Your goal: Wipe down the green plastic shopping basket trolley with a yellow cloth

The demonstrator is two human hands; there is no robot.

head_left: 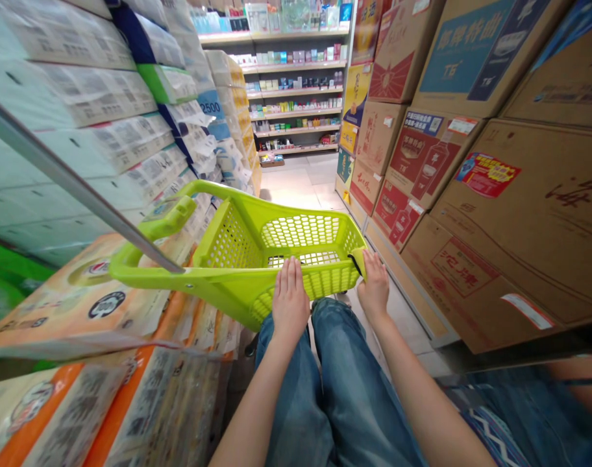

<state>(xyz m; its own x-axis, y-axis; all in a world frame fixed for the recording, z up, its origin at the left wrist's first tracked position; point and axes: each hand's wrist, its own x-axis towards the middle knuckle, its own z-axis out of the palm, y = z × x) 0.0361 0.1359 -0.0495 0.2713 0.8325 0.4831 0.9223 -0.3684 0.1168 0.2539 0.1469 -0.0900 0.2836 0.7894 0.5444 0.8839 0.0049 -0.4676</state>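
Observation:
A lime-green plastic shopping cart basket (228, 275) with pierced walls stands sideways in front of my knees, and nothing shows inside it. My left hand (291, 298) lies against the near rim, its fingers straight, side by side and pointing away from me. At the basket's right corner, my right hand (374, 285) has its fingers bent over a small yellow-green cloth (359, 261) with a black edge, pressed to the rim. Part of that cloth is hidden by the fingers. A grey metal rod (86, 185) slants down to the cart's left end.
Stacked tissue packs (130, 97) rise at the left, with orange-and-white packs (111, 311) lower down. Cardboard cartons (510, 214) are piled along the right. Shelves of small goods (296, 94) cross the aisle's far end. Someone's blurred denim-clad leg (534, 415) is at lower right.

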